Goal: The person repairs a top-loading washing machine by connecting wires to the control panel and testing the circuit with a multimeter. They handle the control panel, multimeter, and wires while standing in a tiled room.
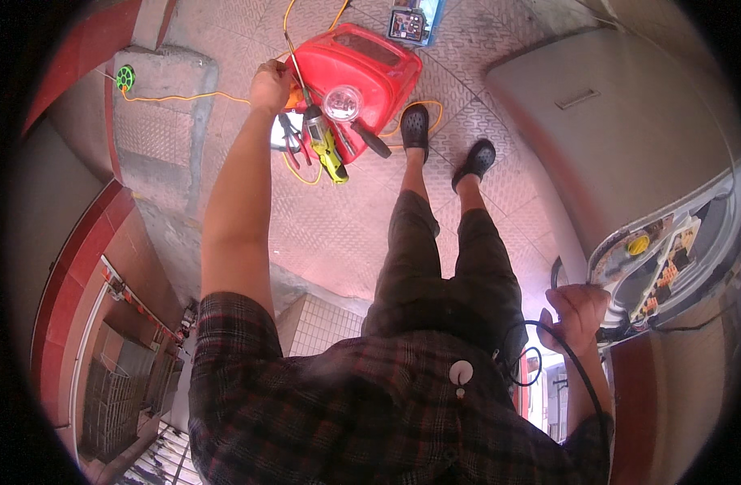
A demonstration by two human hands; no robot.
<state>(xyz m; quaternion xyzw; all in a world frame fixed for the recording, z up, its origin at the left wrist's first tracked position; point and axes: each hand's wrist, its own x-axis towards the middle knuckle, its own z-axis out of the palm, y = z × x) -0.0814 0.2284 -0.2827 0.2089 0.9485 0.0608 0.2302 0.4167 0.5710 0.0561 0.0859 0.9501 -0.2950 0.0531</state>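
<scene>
My left hand (272,85) reaches out over the near left side of a red plastic stand (403,77), its fingers curled in beside the long thin shaft of a yellow-green power driver (328,152); I cannot tell whether they grip anything. The driver lies on the stand with its shaft pointing away from me. Around it are red-handled pliers (293,136) to the left, and a round clear container (340,103) and a dark-handled tool (372,139) to the right. My right hand (579,314) is at the lower left edge of a grey appliance (613,133), fingers bent and thumb apart; I cannot tell if it holds the edge. Just beyond that hand, an exposed panel shows a yellow knob (637,244). A black cable (587,384) passes across my right wrist. An orange cord (192,98) runs from a green reel (125,78) toward the stand, and my 2 black clogs (415,128) stand on the patterned floor (370,214).
</scene>
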